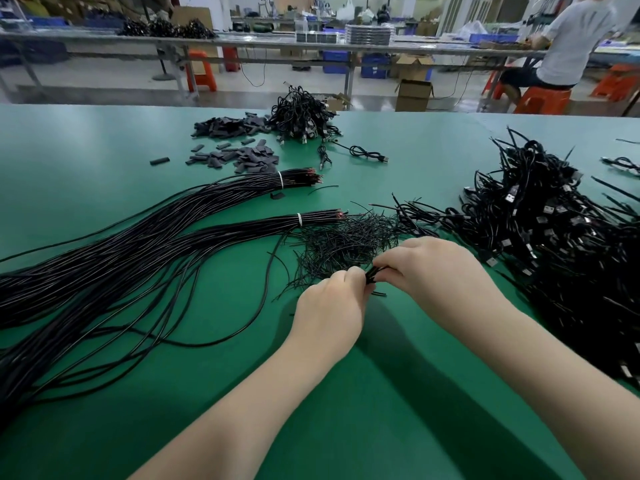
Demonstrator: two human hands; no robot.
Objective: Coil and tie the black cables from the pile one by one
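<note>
My left hand (329, 306) and my right hand (433, 268) meet above the green table (381, 393), and both pinch a small coiled black cable (374, 274) between their fingertips. Most of that coil is hidden by my fingers. Just behind my hands lies a heap of thin black twist ties (346, 240). To the left, two banded bundles of long straight black cables (138, 244) fan across the table toward me. On the right sits a big pile of coiled black USB cables (554, 237).
At the far middle of the table lie scattered black sleeve pieces (239, 143) and another mound of coiled cables (304, 116). A person on an orange stool (543, 98) sits beyond the table's far right edge. Benches and boxes fill the background.
</note>
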